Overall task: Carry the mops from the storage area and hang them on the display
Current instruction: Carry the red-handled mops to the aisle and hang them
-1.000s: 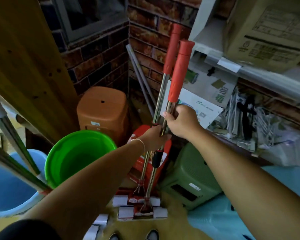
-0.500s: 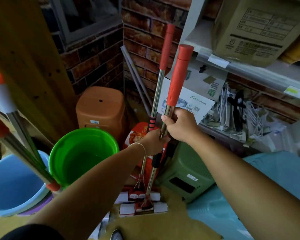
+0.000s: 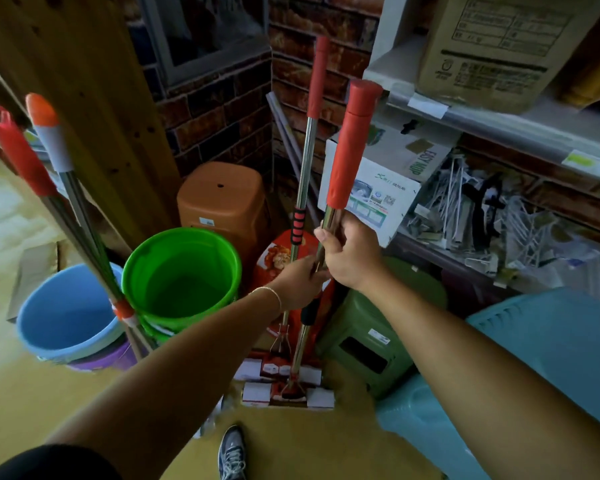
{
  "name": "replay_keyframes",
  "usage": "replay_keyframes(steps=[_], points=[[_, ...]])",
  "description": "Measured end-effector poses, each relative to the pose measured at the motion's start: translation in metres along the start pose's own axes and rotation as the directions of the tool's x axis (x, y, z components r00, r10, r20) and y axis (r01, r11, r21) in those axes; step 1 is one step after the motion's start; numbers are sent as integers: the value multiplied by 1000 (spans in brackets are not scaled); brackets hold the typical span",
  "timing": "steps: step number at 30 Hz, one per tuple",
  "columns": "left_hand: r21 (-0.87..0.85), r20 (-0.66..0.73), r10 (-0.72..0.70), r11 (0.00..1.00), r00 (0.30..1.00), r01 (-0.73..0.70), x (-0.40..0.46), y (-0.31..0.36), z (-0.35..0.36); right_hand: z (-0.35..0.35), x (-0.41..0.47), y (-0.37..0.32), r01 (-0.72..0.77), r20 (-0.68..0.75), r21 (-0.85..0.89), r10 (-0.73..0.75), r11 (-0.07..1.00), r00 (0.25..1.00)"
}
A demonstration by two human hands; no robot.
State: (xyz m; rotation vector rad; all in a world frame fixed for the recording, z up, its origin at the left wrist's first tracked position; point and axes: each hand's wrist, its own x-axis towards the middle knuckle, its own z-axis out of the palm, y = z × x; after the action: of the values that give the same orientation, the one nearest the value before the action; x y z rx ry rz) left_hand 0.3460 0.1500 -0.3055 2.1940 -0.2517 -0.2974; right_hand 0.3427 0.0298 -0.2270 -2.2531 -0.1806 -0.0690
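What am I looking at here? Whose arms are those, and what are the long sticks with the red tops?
There is no machine here. The picture comes from a camera worn on a person's head, so you see their own two arms reaching out and one shoe at the bottom. The long sticks are mops standing in a storage corner by a brick wall. The right hand grips the metal pole of the nearer mop, just below its red handle. The left hand reaches to the poles lower down; whether it grips the farther mop is hard to tell. The flat mop heads rest on the floor. Around them stand a green bucket, a blue bucket, an orange stool and a green stool. Two more mop handles lean at the left, and cardboard boxes sit on shelves at the right.
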Motion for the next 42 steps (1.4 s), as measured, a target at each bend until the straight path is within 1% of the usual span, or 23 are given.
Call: replay_keyframes(steps=[3, 5, 9, 11, 12, 14, 16, 19, 22, 25, 27, 33, 37, 39, 42], points=[[37, -75, -50, 998, 996, 53, -29, 13, 22, -8, -32, 1, 48, 18, -4, -48, 999, 999], [53, -97, -76, 995, 992, 82, -49, 24, 32, -13, -51, -2, 58, 18, -20, -58, 998, 998], [26, -152, -115, 992, 982, 120, -83, 53, 38, -30, -81, -18, 95, 45, -33, -94, 995, 995], [7, -128, -162, 986, 978, 165, -92, 68, 32, -43, -88, -31, 127, 42, -11, -127, 992, 991], [35, -119, -166, 985, 979, 172, -96, 76, 27, -50, -90, -37, 142, 36, -3, -142, 990, 989], [78, -171, -103, 990, 980, 117, -104, 91, 18, -63, -94, -50, 165, 40, 26, -166, 986, 985], [78, -208, -64, 994, 976, 82, -113, 104, 12, -75, -99, -60, 197, 51, 46, -199, 979, 979], [112, -187, -38, 992, 982, 59, -127, 122, 3, -88, -106, -71, 238, 51, 63, -242, 969, 969], [129, -169, -34, 990, 985, 56, -140, 131, -6, -95, -111, -79, 268, 61, 135, -278, 954, 959], [94, -163, -41, 994, 986, 57, -154, 136, -15, -95, -116, -90, 322, 65, 206, -341, 924, 938], [31, -177, -61, 997, 982, 67, -169, 140, -24, -92, -121, -102, 355, 69, 232, -379, 906, 923], [-91, -201, -88, 993, 976, 71, -219, 138, -61, -73, -142, -152, 435, 48, 212, -454, 875, 890], [-185, -243, -84, 982, 966, 38, -264, 124, -87, -48, -165, -198, 479, 64, 268, -512, 836, 857], [-250, -267, -102, 968, 958, 33, -290, 115, -100, -31, -179, -221, 493, 87, 279, -533, 824, 841], [-291, -310, -127, 956, 942, 33, -335, 97, -119, -1, -203, -258, 524, 115, 278, -570, 805, 814]])
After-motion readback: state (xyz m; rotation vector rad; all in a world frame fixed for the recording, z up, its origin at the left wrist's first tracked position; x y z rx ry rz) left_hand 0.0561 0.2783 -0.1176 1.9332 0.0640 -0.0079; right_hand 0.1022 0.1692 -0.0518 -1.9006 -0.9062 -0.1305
